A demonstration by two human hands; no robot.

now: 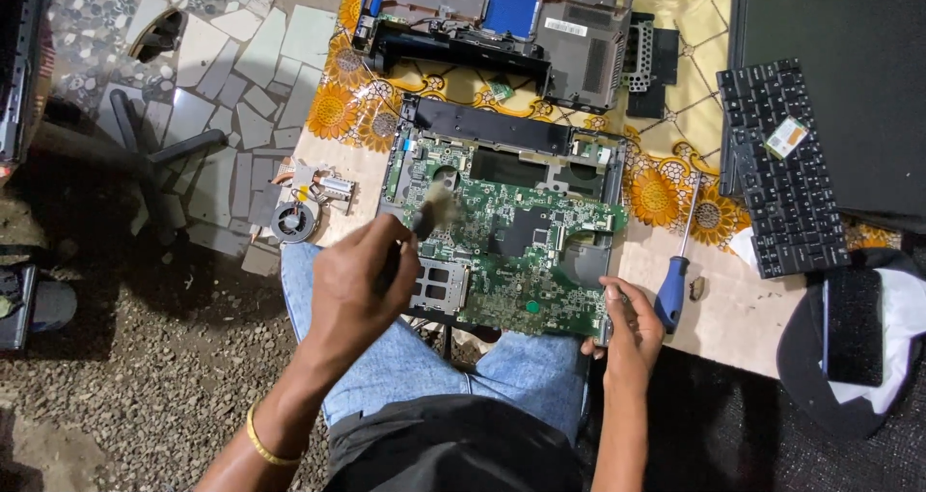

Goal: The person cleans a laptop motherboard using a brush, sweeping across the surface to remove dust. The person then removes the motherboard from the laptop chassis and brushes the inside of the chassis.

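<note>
left grip [352, 285] closed round brush [431, 212] over green motherboard [502, 251]; right grip [632, 323] pinching board's corner.

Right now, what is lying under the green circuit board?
The green circuit board sits in a black laptop base, on a flowered cloth. The left hand brushes it; the right hand holds its corner. The base's floor beneath is hidden.

A floral yellow tablecloth [666, 188] covers the table, above gravel ground [145, 376] and broken-tile paving [241, 77].
</note>
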